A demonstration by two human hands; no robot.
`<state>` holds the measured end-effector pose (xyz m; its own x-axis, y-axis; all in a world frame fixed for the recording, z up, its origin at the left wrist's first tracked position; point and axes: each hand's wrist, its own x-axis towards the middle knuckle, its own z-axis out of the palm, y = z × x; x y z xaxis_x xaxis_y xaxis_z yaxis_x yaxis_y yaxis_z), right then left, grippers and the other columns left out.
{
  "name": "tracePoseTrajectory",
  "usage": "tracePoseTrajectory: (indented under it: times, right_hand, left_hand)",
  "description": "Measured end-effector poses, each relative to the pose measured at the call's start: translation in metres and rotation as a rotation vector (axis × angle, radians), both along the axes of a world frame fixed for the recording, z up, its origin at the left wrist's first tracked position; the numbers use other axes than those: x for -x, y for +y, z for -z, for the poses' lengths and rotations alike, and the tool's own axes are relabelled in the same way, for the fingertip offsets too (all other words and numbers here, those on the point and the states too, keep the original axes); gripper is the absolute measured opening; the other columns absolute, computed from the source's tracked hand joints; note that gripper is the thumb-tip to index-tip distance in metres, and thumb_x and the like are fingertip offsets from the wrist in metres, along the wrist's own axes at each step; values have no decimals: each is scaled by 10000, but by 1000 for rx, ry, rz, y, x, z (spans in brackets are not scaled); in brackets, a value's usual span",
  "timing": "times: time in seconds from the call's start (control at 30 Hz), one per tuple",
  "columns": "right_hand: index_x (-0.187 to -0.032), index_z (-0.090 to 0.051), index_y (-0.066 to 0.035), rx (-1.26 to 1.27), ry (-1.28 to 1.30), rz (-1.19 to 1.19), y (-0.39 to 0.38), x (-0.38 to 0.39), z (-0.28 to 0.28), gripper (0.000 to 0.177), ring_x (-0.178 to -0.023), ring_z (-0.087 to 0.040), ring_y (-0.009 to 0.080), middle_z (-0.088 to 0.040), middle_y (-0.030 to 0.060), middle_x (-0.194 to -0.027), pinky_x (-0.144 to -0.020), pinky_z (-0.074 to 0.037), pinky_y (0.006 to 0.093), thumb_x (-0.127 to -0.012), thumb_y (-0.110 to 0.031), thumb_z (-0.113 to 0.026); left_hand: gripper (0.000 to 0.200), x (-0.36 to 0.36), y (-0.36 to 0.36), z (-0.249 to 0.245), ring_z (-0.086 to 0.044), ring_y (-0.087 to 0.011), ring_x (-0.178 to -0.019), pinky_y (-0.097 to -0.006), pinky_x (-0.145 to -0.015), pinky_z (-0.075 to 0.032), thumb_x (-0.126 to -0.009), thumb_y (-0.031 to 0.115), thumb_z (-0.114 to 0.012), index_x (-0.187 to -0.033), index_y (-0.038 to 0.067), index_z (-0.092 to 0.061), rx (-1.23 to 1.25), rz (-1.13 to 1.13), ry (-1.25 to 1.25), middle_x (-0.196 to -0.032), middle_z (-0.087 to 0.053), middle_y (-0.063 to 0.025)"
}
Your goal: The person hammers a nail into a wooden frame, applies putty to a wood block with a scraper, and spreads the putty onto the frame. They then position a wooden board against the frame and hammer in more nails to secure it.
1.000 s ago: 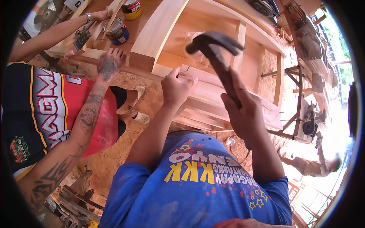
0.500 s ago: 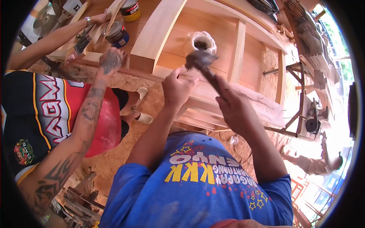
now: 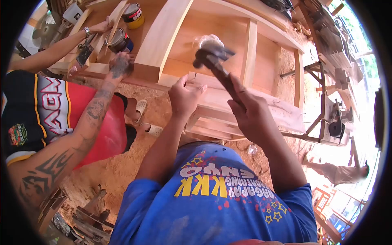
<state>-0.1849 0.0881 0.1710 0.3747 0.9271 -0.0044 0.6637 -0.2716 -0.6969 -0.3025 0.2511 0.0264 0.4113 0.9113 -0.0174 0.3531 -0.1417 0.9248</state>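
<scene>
1. Hanging over the open wood frame (image 3: pixel 249 57), the hammer (image 3: pixel 219 70) is up in the air, and its dark head looks blurry on my feed.
2. I see the right hand (image 3: pixel 251 109) with its fingers wrapped around the hammer's handle. The head end points away from the wearer and a bit to the left.
3. Near the hammer's head is a thin dark nail (image 3: pixel 194 76), or what looks like one, at the left end of a pale board (image 3: pixel 286 116).
4. The left hand (image 3: pixel 183 98) is at that same end, with finger and thumb curled close to the nail. From far away, I can't tell if they pinch the board or just rest on it.
5. The board lies along the near side of the frame and runs off to the right, past the right hand.
6. Behind the hammer's head I can see part of a whitish round container (image 3: pixel 212 40).
7. Over on the left, another person's tattooed hand (image 3: pixel 121 65) rests by the wood, near a dark can (image 3: pixel 119 40). A yellow can (image 3: pixel 134 16) stands just beside that one. That person's other hand (image 3: pixel 100 27) is at a curved wood strip (image 3: pixel 116 25).
8. Down below I see the wearer's blue shirt (image 3: pixel 220 208) and brown dirt (image 3: pixel 118 179).
</scene>
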Motion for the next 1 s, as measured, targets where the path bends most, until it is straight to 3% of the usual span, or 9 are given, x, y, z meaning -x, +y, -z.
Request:
tracePoseTrajectory:
  times: [0.1,0.23,0.33,0.43,0.57,0.7,0.8,0.9,1.0]
  right_hand:
    - [-1598,-395,-136,-222,50,55,-11,6,-9,648,-919,-664,492,-701,267,-1045,-799,-497,545,-992,-109,-623]
    - [-1597,-408,-163,82,-68,-55,-10,-9,7,629,-933,-671,470,-704,253,-1057,-801,-508,538,-1005,-133,-618]
    - [-1593,-413,-160,47,-56,-32,-11,-6,-12,631,-928,-674,464,-705,247,-1041,-792,-509,536,-1000,-132,-624]
    - [-1597,-410,-163,-234,35,14,-8,4,-17,638,-924,-674,465,-702,251,-1018,-791,-502,541,-998,-140,-629]
    - [-1600,-400,-132,84,-108,-67,-9,-14,17,660,-901,-671,480,-691,276,-992,-788,-507,532,-988,-123,-646]
    - [-1601,-395,-117,-116,-78,-47,-4,-5,3,639,-893,-669,483,-693,277,-1005,-795,-513,525,-1004,-141,-622]
    - [-1592,-414,-100,-215,-10,-42,-3,-2,3,657,-961,-704,449,-698,301,-1084,-848,-543,425,-987,-94,-671]
    - [-1592,-411,-122,58,-74,-79,5,-11,23,660,-876,-661,486,-687,268,-993,-790,-509,527,-978,-80,-648]
    - [-1593,-416,-140,-46,-72,-42,12,0,5,657,-866,-665,481,-684,267,-973,-783,-507,529,-979,-80,-642]
  left_hand:
    - [717,-4,-9,-2,-723,-311,-1115,-388,-1014,-538,-774,237,-923,-1272,-186,-627,-33,-4,-9,-1191,-731,-292]
    - [752,-2,-12,-5,-715,-362,-1147,-410,-1028,-540,-757,274,-925,-1274,-183,-626,-11,15,11,-1202,-715,-320]
    - [755,-8,-5,1,-710,-388,-1163,-421,-1035,-541,-747,293,-927,-1273,-165,-637,-22,9,-31,-1209,-710,-329]
    - [750,-5,-6,11,-708,-386,-1169,-423,-1036,-539,-748,297,-926,-1275,-155,-643,-57,-11,-15,-1211,-711,-325]
    - [733,-7,-9,1,-704,-380,-1179,-427,-1042,-533,-752,293,-923,-1278,-140,-650,-9,0,43,-1212,-712,-321]
    - [689,-1,-6,0,-702,-284,-1148,-384,-1036,-515,-788,234,-914,-1282,-160,-640,40,15,-40,-1191,-736,-264]
    - [677,-6,-1,8,-711,-264,-1112,-368,-1001,-530,-786,233,-915,-1278,-148,-648,-42,-11,-2,-1153,-749,-246]
    - [644,-6,5,12,-722,-242,-1052,-360,-957,-548,-785,229,-914,-1254,-133,-662,-58,-3,27,-1099,-760,-221]
    - [605,-1,13,27,-724,-222,-984,-351,-913,-560,-781,227,-914,-1219,-116,-677,-3,11,-43,-1048,-766,-197]
